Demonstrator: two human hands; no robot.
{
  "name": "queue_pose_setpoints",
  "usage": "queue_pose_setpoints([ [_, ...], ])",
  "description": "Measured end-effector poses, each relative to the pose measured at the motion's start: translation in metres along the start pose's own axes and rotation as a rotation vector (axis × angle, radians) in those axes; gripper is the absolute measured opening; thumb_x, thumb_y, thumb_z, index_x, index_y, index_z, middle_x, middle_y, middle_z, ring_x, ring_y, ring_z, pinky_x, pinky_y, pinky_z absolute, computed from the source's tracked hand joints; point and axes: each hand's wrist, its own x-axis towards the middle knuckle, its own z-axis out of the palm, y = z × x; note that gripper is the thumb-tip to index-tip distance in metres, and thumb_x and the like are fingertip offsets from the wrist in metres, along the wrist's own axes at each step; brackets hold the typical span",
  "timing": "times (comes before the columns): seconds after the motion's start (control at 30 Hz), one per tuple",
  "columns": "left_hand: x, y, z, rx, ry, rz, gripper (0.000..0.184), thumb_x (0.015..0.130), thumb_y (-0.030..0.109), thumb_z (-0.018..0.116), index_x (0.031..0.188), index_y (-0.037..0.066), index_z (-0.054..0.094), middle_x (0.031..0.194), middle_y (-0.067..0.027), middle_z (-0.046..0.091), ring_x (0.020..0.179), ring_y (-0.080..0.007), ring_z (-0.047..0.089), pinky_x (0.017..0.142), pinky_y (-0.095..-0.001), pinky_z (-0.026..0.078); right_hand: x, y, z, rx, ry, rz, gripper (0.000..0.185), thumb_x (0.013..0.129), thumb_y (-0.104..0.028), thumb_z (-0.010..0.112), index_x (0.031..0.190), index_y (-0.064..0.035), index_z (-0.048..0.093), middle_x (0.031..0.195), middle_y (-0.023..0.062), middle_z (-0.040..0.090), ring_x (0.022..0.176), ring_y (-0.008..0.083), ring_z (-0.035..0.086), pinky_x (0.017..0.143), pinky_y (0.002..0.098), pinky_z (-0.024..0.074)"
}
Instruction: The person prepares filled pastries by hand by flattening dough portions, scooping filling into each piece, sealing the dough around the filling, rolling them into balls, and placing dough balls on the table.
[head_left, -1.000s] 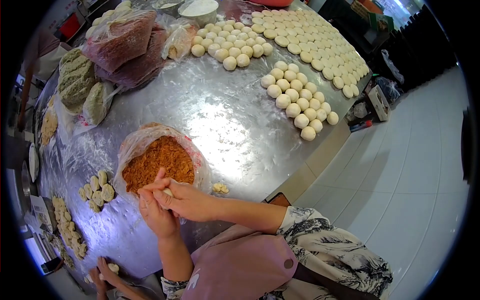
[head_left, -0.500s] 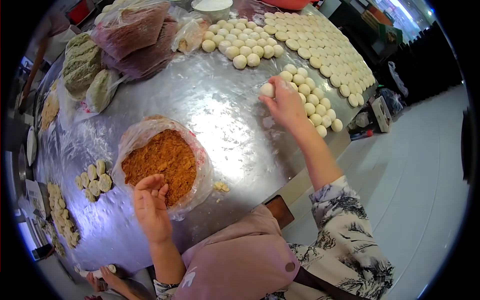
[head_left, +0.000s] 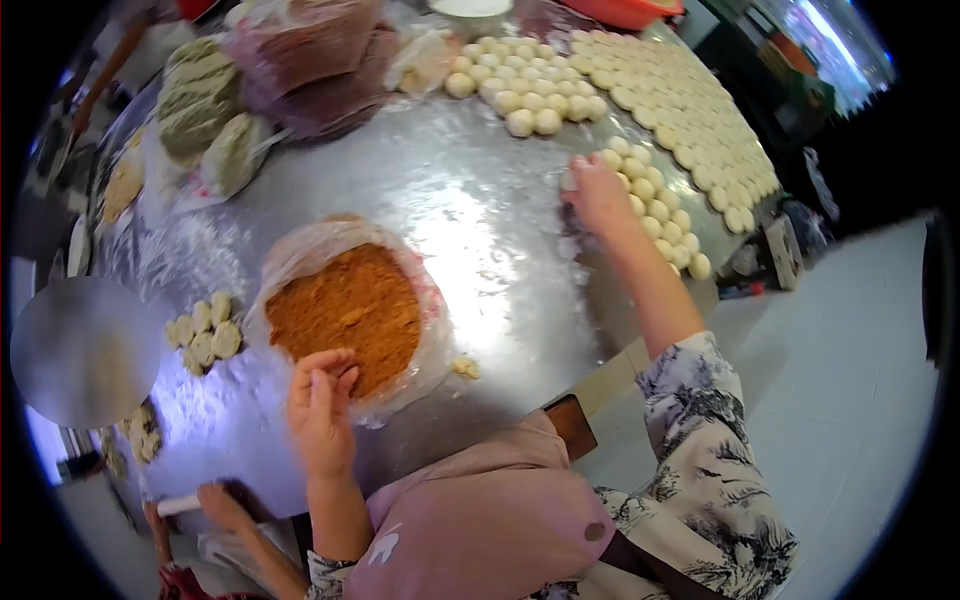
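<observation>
Beside round, smooth dough balls: right hand.

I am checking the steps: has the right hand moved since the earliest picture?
Yes. Judged against the bag of filling, the right hand has moved from its near edge, up and rightward in the view, to the nearer dough balls.

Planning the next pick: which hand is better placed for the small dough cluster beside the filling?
Left, probably. The left hand is by the filling, nearer the dough cluster; the right hand is over at the dough balls.
</observation>
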Motion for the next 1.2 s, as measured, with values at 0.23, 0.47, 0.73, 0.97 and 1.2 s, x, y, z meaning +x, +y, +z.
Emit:
queue_pose_setpoints([
  [0.23,-0.004,-0.004,-0.012,0.003,0.077,-0.019,0.024,0.101,0.020,0.044,0.112,0.002,0.056,0.108,-0.0085,0.062,0.103,-0.0178,0.059,0.088,-0.0304,0.048,-0.003,-0.009,-0.002,-0.053,-0.002,0.020,0.031,0.078,-0.009,0.068,0.104,0.0010,0.057,0.105,0.0227,0.058,0.096,0.0391,0.060,0.080,0.0456,0.0512],
  [0.47,-0.007,0.008,-0.029,0.107,0.163,-0.001,0.024,0.101,0.021,0.045,0.112,0.003,0.057,0.107,-0.0096,0.062,0.101,-0.0159,0.059,0.089,-0.0292,0.047,-0.001,0.005,0.008,0.018,0.020,-0.066,0.056,0.073,-0.008,0.070,0.124,0.0035,0.051,0.121,0.0246,0.055,0.112,0.0397,0.052,0.095,0.0429,0.0439],
  [0.73,0.026,0.031,-0.162,0.910,0.700,0.372,0.037,0.084,0.015,0.067,0.116,0.002,0.055,0.114,-0.0121,0.057,0.111,-0.0259,0.053,0.095,-0.0363,0.042,-0.071,-0.045,-0.015,0.248,-0.059,-0.034,0.051,0.085,-0.014,0.066,0.131,-0.0029,0.047,0.129,0.0156,0.050,0.093,0.0250,0.056,0.079,0.0316,0.0485],
  [0.97,0.058,0.047,-0.245,1.304,0.576,0.270,0.077,0.065,0.017,0.081,0.132,0.012,0.044,0.137,-0.0237,0.031,0.127,-0.0406,0.036,0.105,-0.0440,0.036,-0.115,-0.079,-0.010,0.439,0.038,-0.095,0.049,0.086,-0.012,0.066,0.131,-0.0045,0.048,0.126,0.0106,0.052,0.088,0.0197,0.056,0.077,0.0299,0.0487],
  [1.2,0.075,0.052,-0.260,1.268,0.358,0.318,0.073,0.059,0.017,0.082,0.126,0.015,0.054,0.126,-0.0154,0.048,0.122,-0.0337,0.043,0.104,-0.0420,0.038,-0.087,-0.277,-0.052,0.764,0.016,-0.496,0.042,0.080,-0.008,0.071,0.119,0.0007,0.057,0.109,0.0132,0.062,0.097,0.0236,0.061,0.078,0.0341,0.0507],
])
